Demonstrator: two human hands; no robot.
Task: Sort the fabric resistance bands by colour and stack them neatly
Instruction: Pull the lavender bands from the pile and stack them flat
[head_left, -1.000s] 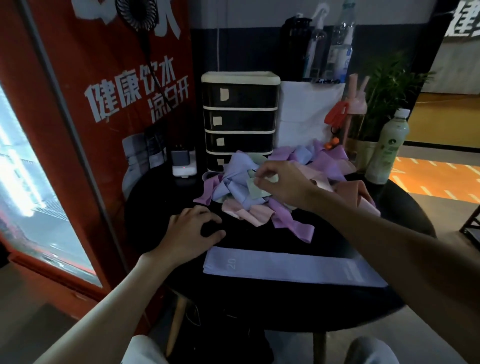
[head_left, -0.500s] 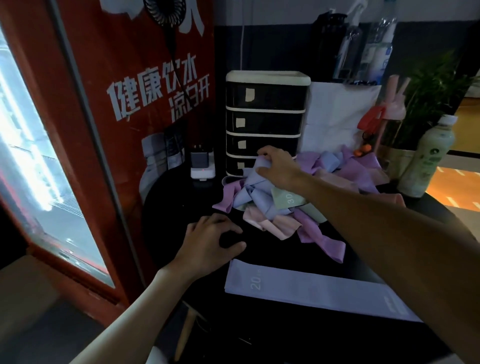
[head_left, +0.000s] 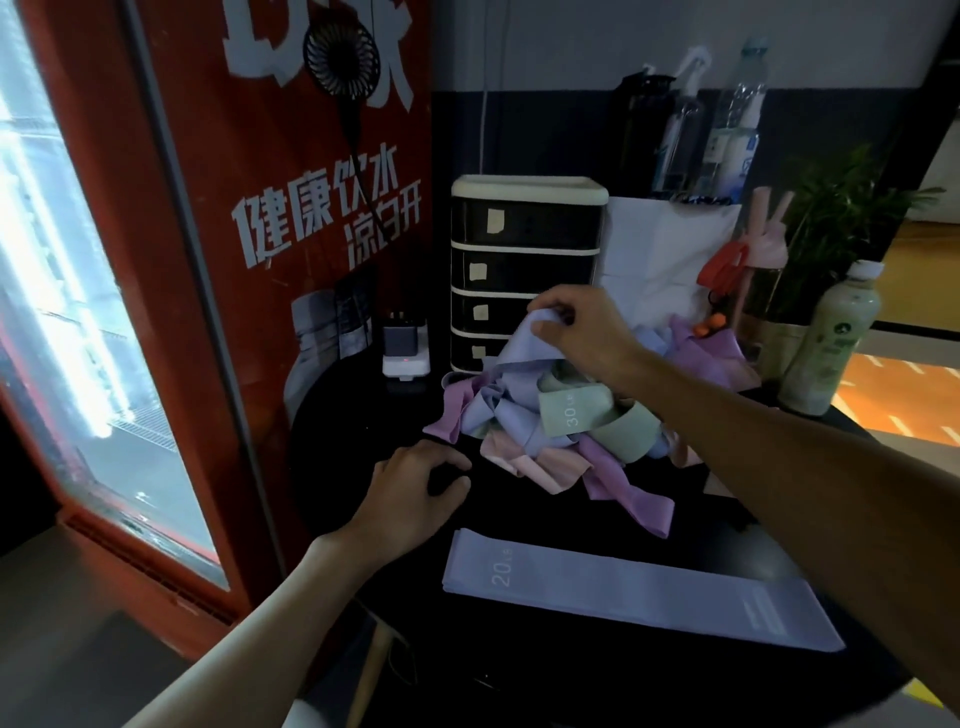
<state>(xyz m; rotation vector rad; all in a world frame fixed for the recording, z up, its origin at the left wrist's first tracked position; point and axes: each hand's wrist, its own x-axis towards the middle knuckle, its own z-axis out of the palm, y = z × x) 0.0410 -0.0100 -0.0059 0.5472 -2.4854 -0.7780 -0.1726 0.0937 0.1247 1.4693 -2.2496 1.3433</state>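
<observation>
The heaped bands (head_left: 545, 431) are soft matt cloth, creased; the lilac band (head_left: 623, 587) lying flat near is the same cloth, smooth. The far drawer unit (head_left: 524, 260) is plastic, glossy dark fronts in cream frames; the table (head_left: 353, 415) is matt black; the right bottle (head_left: 831, 343) is smooth plastic.

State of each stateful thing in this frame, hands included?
Right hand: pinching a lavender band, its end raised above the pile.
Left hand: resting on the table, holding nothing.
Band marked 20: laid flat, apart from the pile.
Pile: tangled, unsorted.
Drawer unit: visible drawers closed.
Green bottle: upright, capped.
</observation>
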